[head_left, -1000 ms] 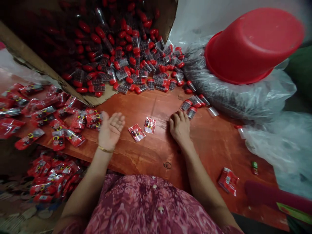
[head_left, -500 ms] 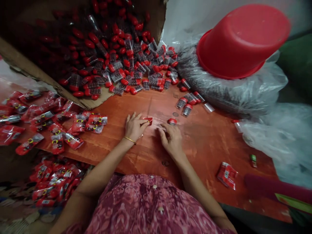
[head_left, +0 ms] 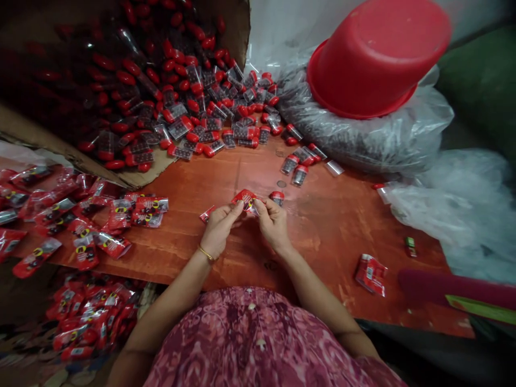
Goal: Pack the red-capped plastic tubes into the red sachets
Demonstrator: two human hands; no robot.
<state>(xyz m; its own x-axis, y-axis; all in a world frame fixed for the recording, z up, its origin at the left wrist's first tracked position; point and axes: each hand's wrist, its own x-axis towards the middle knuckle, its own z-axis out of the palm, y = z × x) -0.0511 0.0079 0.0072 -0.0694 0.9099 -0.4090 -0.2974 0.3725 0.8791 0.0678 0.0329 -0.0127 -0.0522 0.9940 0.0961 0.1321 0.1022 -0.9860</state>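
Between my fingertips, over the middle of the wooden table, is a small red printed plastic sleeve (head_left: 245, 196). My left hand (head_left: 218, 230) pinches its left side, thumb on top. The right side is pinched by my right hand (head_left: 274, 224), also thumb first. Whether anything is inside the sleeve I cannot tell. Just beyond my right fingers stands a small clear jar with a red cap (head_left: 277, 197). Another red sleeve (head_left: 207, 214) lies on the table by my left hand, partly hidden behind it.
A cardboard box (head_left: 157, 174) at the back left spills many red-capped jars (head_left: 212, 124). Red wrapped packs (head_left: 121, 212) cover the left side. An upturned red tub (head_left: 374, 59) rests on a filled plastic bag (head_left: 355, 142). A stack of red sleeves (head_left: 371, 275) lies right.
My right hand has moved left from beside the jar and now grips the red sleeve together with my left hand. The view has shifted slightly.
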